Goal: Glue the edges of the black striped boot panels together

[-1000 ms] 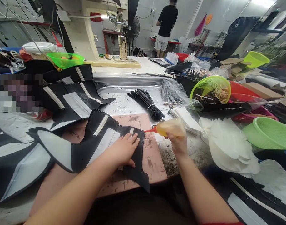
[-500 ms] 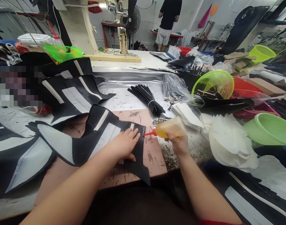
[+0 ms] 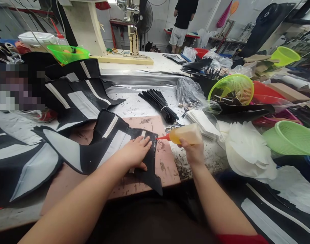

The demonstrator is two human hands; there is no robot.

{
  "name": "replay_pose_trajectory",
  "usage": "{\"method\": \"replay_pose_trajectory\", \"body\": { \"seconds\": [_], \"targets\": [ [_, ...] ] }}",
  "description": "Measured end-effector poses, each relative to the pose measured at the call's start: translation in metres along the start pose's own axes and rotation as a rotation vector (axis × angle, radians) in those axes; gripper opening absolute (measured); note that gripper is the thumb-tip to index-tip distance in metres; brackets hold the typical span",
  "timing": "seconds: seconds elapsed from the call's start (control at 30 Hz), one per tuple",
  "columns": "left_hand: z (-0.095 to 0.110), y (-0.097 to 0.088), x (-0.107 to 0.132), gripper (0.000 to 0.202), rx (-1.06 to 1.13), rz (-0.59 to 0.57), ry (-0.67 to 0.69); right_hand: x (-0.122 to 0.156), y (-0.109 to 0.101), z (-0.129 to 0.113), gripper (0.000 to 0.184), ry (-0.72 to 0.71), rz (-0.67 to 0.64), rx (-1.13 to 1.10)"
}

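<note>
Open left hand [image 3: 136, 153] presses the black-and-white leather panel [image 3: 99, 152], edge just past its fingertips; right hand [image 3: 193, 153], fingertips hidden, grips a yellow red-nozzled squeeze bottle [image 3: 186, 134].

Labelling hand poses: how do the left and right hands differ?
The left hand lies flat, palm down, on the black cut piece; the right hand is closed around a yellow squeeze bottle. The left hand is over the pink mat; the right hand is beside it. Both are bare.

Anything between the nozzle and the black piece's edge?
Nothing visible. The right hand holds the bottle, its red nozzle at the edge of the black piece; the left hand lies flat on it, clear of the nozzle.
</note>
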State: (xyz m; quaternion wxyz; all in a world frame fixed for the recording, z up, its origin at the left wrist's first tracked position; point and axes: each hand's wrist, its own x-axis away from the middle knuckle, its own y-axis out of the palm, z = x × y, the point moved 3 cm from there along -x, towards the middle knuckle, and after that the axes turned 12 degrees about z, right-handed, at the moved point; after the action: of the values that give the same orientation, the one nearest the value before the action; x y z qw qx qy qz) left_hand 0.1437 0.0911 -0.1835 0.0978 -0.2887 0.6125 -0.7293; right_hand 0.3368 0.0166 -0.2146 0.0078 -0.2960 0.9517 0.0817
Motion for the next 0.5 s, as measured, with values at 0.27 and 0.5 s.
{"method": "replay_pose_trajectory", "body": {
  "seconds": [0.27,0.5],
  "targets": [
    [0.000,0.000,0.000,0.099,-0.004,0.001,0.003,0.012,-0.009,0.000,0.047,0.089,-0.094,0.041],
    [0.002,-0.001,0.000,0.102,0.002,-0.016,-0.004,0.034,-0.030,0.000,0.039,0.130,-0.199,0.100]
  ]
}}
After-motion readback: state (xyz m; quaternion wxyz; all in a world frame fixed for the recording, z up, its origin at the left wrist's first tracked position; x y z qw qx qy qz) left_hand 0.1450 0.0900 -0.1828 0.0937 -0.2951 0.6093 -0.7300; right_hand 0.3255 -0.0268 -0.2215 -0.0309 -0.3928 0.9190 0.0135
